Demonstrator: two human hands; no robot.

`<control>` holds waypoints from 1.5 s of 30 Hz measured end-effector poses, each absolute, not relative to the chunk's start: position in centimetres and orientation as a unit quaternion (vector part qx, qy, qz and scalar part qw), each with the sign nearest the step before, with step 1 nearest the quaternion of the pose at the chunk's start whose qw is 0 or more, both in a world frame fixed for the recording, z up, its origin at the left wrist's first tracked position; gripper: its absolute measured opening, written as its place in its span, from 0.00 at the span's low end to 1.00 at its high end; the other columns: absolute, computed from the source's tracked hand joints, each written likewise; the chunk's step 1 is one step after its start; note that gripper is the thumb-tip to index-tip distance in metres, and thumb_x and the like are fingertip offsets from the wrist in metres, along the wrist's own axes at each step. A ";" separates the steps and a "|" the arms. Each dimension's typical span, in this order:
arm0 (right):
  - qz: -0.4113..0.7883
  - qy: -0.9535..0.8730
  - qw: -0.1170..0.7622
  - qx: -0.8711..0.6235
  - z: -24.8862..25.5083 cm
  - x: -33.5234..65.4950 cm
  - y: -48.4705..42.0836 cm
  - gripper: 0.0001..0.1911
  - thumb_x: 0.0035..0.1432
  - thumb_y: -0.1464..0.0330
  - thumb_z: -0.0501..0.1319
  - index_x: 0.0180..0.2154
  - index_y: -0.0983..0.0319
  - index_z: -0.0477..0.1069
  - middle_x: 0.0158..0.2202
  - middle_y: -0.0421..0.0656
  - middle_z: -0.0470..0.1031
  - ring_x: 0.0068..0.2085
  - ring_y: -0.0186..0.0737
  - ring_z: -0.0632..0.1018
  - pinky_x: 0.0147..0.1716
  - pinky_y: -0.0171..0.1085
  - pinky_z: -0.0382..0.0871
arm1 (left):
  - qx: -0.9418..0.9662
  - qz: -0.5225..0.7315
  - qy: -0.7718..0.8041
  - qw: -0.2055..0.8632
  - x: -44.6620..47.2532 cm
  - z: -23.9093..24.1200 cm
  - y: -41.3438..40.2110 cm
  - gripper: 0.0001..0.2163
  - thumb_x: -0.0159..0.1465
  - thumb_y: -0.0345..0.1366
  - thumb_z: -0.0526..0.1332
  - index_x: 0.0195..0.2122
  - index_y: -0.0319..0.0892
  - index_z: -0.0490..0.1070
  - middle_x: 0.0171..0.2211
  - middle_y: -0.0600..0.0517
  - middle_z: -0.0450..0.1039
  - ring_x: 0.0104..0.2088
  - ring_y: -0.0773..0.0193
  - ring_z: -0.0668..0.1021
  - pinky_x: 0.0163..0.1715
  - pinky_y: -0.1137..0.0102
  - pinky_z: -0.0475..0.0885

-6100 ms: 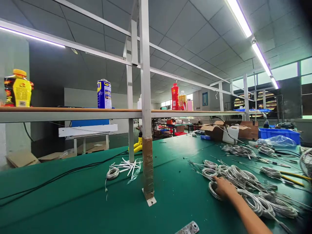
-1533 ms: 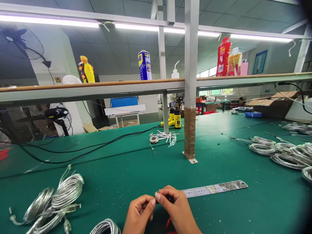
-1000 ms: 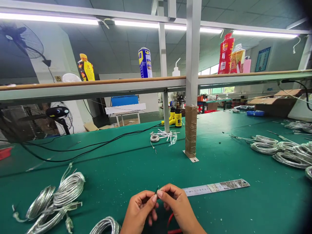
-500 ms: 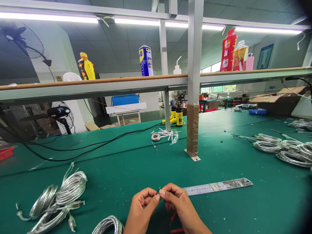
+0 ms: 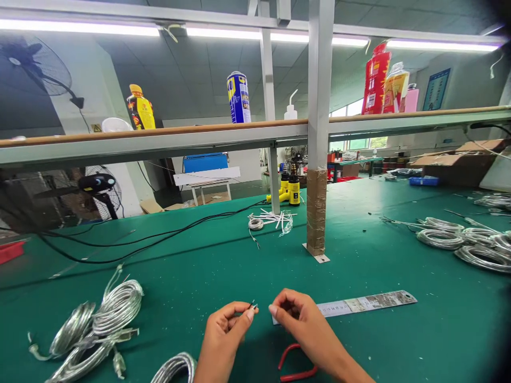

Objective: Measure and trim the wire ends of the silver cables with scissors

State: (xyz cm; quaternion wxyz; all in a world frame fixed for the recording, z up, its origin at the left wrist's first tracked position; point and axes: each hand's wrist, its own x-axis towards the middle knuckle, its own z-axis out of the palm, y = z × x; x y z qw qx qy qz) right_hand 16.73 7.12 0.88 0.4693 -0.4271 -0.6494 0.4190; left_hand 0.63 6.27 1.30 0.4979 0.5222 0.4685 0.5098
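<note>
My left hand [image 5: 225,336] pinches the thin wire ends [image 5: 254,306] of a cable between thumb and forefinger; dark and pale strands stick out past the fingertips. A short gap to the right, my right hand [image 5: 297,319] is closed in a pinch, and anything in it is too small to make out. Behind that hand lies a steel ruler [image 5: 367,302], partly covered by the fingers. Below its wrist show the red handles [image 5: 297,376] of a tool whose head is hidden. A coil of clear-jacketed cable [image 5: 175,367] lies left of my left hand.
Coiled silvery cables [image 5: 117,308] with USB plugs lie at left, and more coils [image 5: 471,239] at right. A tape-wrapped post [image 5: 316,213] rises from the green table. Behind are yellow heat guns [image 5: 293,190], white tubes [image 5: 275,217] and black cords [image 5: 191,226]. A shelf crosses above.
My hands have moved apart: the right one has gone right and slightly up, off the wire ends. The left one has shifted a little left with the wires. More of the red handles shows.
</note>
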 end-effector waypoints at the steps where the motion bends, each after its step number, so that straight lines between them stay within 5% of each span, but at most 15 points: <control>1: 0.406 -0.673 0.441 -0.433 0.9 16.7 6.9 0.10 0.51 0.64 0.56 0.23 0.63 0.66 0.18 0.36 0.62 0.22 0.30 0.62 0.21 0.28 0.53 | 0.520 0.508 0.466 0.504 0.6 1.4 6.3 0.19 0.45 0.50 0.63 0.26 0.36 0.72 0.11 0.63 0.46 0.13 0.77 0.46 0.12 0.77 0.39; 8: 0.296 -0.811 0.213 -0.457 1.6 18.5 5.5 0.05 0.33 0.74 0.63 0.20 0.60 0.72 0.16 0.34 0.68 0.18 0.30 0.63 0.17 0.28 0.47 | 0.530 0.509 0.469 0.490 0.9 1.8 5.8 0.18 0.48 0.49 0.62 0.27 0.36 0.72 0.11 0.62 0.51 0.13 0.77 0.49 0.12 0.78 0.42; 12: 0.212 -0.845 0.207 -0.445 1.9 19.0 4.7 0.11 0.32 0.78 0.60 0.21 0.57 0.73 0.16 0.35 0.69 0.21 0.33 0.66 0.22 0.30 0.52 | 0.557 0.507 0.473 0.458 0.9 2.5 5.5 0.17 0.50 0.48 0.61 0.26 0.37 0.71 0.17 0.56 0.61 0.13 0.75 0.58 0.12 0.77 0.49; 17: 0.169 -0.848 0.205 -0.459 1.5 18.0 4.2 0.03 0.37 0.72 0.62 0.18 0.58 0.72 0.18 0.39 0.71 0.21 0.36 0.68 0.25 0.33 0.54 | 0.532 0.538 0.467 0.458 0.7 3.1 5.5 0.17 0.49 0.49 0.62 0.26 0.37 0.71 0.15 0.60 0.52 0.16 0.75 0.51 0.14 0.77 0.45; 23: 0.098 -0.855 0.105 -0.499 0.4 16.5 5.4 0.09 0.34 0.78 0.58 0.22 0.63 0.72 0.24 0.47 0.74 0.28 0.45 0.72 0.30 0.37 0.55 | 0.512 0.551 0.455 0.477 0.6 3.1 5.5 0.18 0.48 0.50 0.62 0.26 0.37 0.71 0.14 0.62 0.46 0.16 0.75 0.48 0.14 0.76 0.41; 28: 0.087 -0.786 0.241 -0.563 0.5 16.5 6.3 0.07 0.40 0.78 0.54 0.24 0.63 0.67 0.27 0.44 0.70 0.30 0.40 0.68 0.29 0.35 0.54 | 0.495 0.554 0.455 0.491 0.6 3.1 5.5 0.17 0.48 0.48 0.62 0.26 0.37 0.71 0.14 0.62 0.46 0.16 0.76 0.47 0.14 0.76 0.41; 33: 0.327 -0.734 0.361 -0.474 1.3 15.7 5.6 0.08 0.52 0.68 0.51 0.23 0.61 0.58 0.21 0.36 0.62 0.24 0.32 0.62 0.23 0.30 0.52 | 0.493 0.552 0.445 0.505 0.5 2.9 5.6 0.16 0.49 0.47 0.62 0.26 0.37 0.70 0.14 0.62 0.46 0.16 0.75 0.47 0.14 0.77 0.41; 45: 0.197 -0.750 0.325 -0.542 1.2 15.2 4.9 0.22 0.45 0.50 0.56 0.20 0.61 0.55 0.20 0.39 0.64 0.26 0.37 0.63 0.23 0.32 0.48 | 0.527 0.552 0.434 0.478 0.5 2.7 5.4 0.14 0.51 0.47 0.61 0.25 0.38 0.70 0.14 0.61 0.49 0.16 0.74 0.50 0.14 0.77 0.46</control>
